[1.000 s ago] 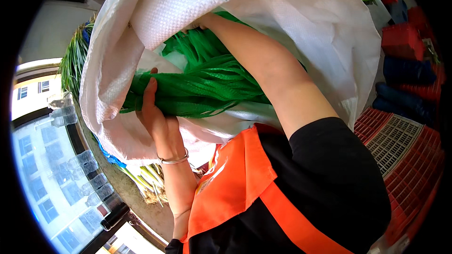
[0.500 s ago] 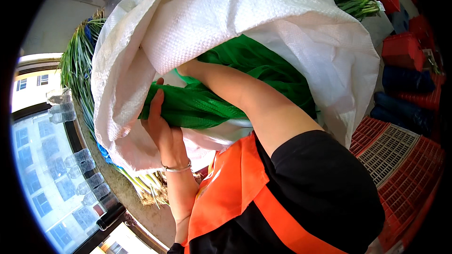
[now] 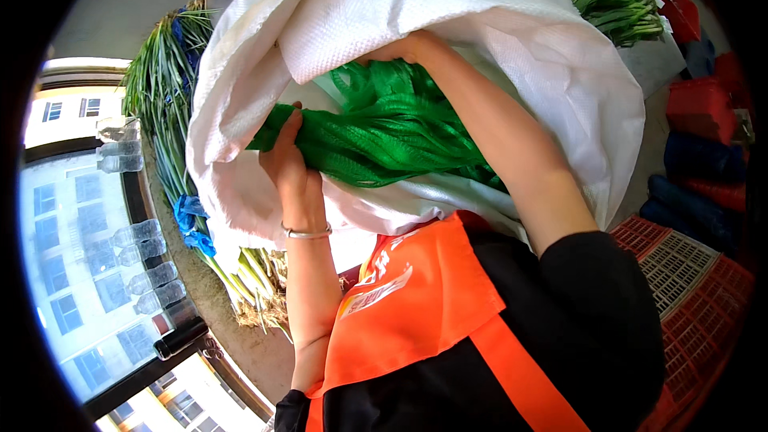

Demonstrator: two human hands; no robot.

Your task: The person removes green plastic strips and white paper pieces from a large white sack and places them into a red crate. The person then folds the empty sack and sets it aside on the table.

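Observation:
A large white woven sack (image 3: pixel 560 72) gapes open before me, holding a heap of long green mesh (image 3: pixel 384 136). My left hand (image 3: pixel 284 148) is closed round the left end of the mesh, thumb on top; a silver bangle circles that wrist. My right hand (image 3: pixel 400 48) reaches inside the sack's upper rim, above the mesh, with its fingertips hidden under the folded cloth. I wear an orange apron (image 3: pixel 408 288) over a black top.
Bundles of spring onions lie at left (image 3: pixel 160 88) and upper right (image 3: pixel 608 0). Blue wrapping (image 3: pixel 194 224) binds some. Red crates (image 3: pixel 700 104), flat red and grey crates (image 3: pixel 672 280) and dark blue objects (image 3: pixel 704 156) are at right. Clear bottles (image 3: pixel 148 272) line a window at left.
Since half a second ago my right hand has moved up and right, toward the sack's upper rim. My left hand still grips the mesh, now slightly higher and further right in view.

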